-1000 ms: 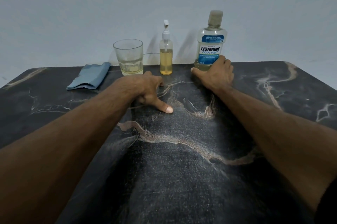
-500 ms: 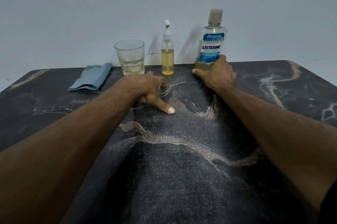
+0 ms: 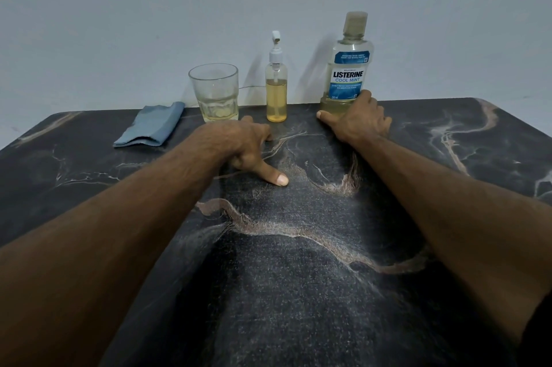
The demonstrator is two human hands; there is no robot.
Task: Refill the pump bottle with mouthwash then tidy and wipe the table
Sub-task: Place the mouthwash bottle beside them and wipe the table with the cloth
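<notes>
The right hand (image 3: pixel 360 121) is extended to the desk's far edge, fingers wrapped around the base of the upright mouthwash bottle (image 3: pixel 349 67), thumb spread along the desk (image 3: pixel 298 292). The left hand (image 3: pixel 243 147) rests loosely curled and empty, thumb pointing inward. Just beyond it, along the far edge, stand the pump bottle (image 3: pixel 276 91) and a glass (image 3: pixel 214 91); a folded blue cloth (image 3: pixel 150 126) lies further left.

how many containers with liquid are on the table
3: a glass at left, the pump bottle in the middle, the mouthwash bottle at right, by the right hand. None seems hidden.
</notes>
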